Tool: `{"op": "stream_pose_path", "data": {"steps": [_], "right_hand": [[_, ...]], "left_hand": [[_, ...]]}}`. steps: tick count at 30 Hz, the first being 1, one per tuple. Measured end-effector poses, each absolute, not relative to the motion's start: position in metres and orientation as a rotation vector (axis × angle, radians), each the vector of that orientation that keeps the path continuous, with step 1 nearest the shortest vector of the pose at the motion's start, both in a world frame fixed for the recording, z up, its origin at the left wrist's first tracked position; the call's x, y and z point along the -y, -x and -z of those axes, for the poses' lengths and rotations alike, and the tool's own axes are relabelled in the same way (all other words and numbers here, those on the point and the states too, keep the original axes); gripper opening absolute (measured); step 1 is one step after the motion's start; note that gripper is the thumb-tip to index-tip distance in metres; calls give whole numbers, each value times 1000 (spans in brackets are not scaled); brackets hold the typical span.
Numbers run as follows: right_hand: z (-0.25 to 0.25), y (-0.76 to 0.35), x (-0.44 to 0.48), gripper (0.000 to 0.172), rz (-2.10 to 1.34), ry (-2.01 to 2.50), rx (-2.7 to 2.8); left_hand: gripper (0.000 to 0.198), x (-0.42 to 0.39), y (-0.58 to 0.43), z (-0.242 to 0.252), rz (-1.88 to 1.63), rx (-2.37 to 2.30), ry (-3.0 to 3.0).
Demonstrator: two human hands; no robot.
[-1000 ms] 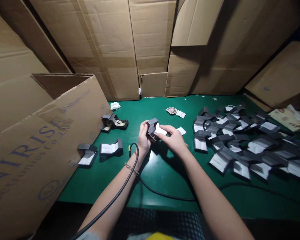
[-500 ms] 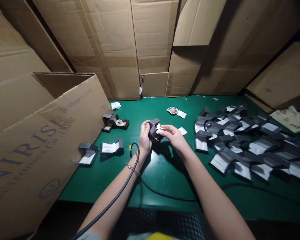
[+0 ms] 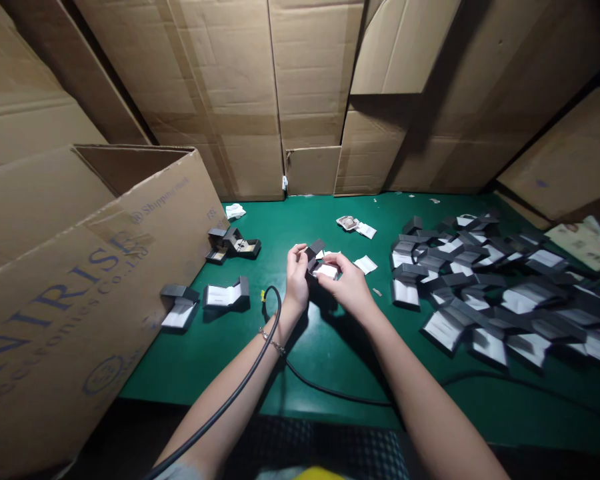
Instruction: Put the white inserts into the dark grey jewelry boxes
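Observation:
Over the middle of the green table, my left hand [image 3: 297, 275] is wrapped round the left side of a small dark box [image 3: 315, 251] with its lid raised. My right hand [image 3: 347, 283] has its fingers closed on a white insert [image 3: 328, 271] at the box's right side. The inside of the box is mostly hidden by the fingers. A dark box with a white lining [image 3: 225, 295] stands raised-lidded to the left, and another box [image 3: 180, 308] leans near the carton. Two more dark boxes [image 3: 234, 243] with pale insides sit behind them.
A large printed carton [image 3: 105, 287] fills the left. Many lidded dark boxes [image 3: 443, 328] crowd the right of the green table [image 3: 325, 360]. A black cable [image 3: 330, 395] loops over my left wrist. Crumpled packets [image 3: 365, 230] lie behind my hands; cardboard walls [image 3: 220, 100] stand at the back.
The white insert now shows broad and flat at the box, under my right fingers. A small scrap has appeared on the table right of my right hand. The view has shifted slightly.

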State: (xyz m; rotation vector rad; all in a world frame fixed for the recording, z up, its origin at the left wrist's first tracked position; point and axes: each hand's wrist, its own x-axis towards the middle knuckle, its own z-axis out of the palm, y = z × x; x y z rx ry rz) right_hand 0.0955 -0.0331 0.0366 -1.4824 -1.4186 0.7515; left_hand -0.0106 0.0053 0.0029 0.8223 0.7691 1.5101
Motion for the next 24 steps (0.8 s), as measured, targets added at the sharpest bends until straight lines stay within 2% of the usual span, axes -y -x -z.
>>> {"op": "stream_pose_path", "data": {"steps": [24], "right_hand": [[-32,-88,30,39,-921,1296,1346]], "left_hand": [[27,1,13,-3,-1586,-821,-976]]}}
